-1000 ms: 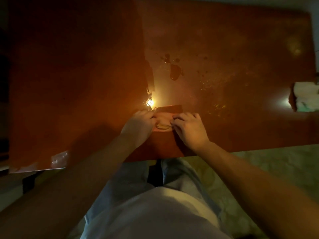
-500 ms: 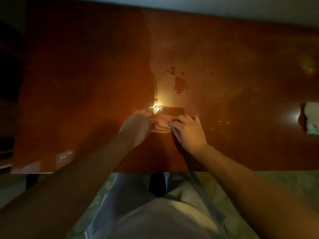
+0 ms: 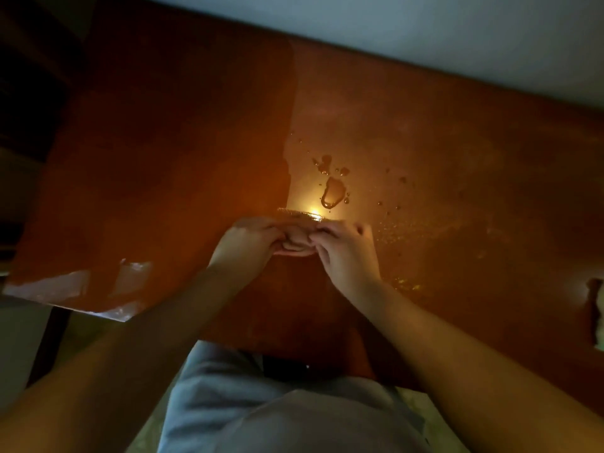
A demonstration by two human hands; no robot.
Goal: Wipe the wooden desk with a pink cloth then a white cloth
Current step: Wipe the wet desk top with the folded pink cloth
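Observation:
The wooden desk point(image 3: 457, 152) is reddish brown and dimly lit. A small bunched pink cloth point(image 3: 299, 244) sits near its front middle, held between both hands. My left hand point(image 3: 246, 243) grips its left side with curled fingers, and my right hand point(image 3: 348, 256) pinches its right side. A puddle of liquid point(image 3: 333, 192) and scattered droplets lie on the desk just beyond the cloth. A white cloth point(image 3: 599, 318) shows partly at the right edge of the frame, lying on the desk.
A bright light reflection point(image 3: 314, 212) glares on the desk just behind the hands. Shiny patches point(image 3: 78, 286) mark the desk's front left corner. A pale wall point(image 3: 425, 34) runs behind the desk. My torso and the floor fill the bottom.
The view has tilted and moved closer. Both hands stay on the pink cloth and have bunched it tighter; they have shifted slightly away from the desk's front edge.

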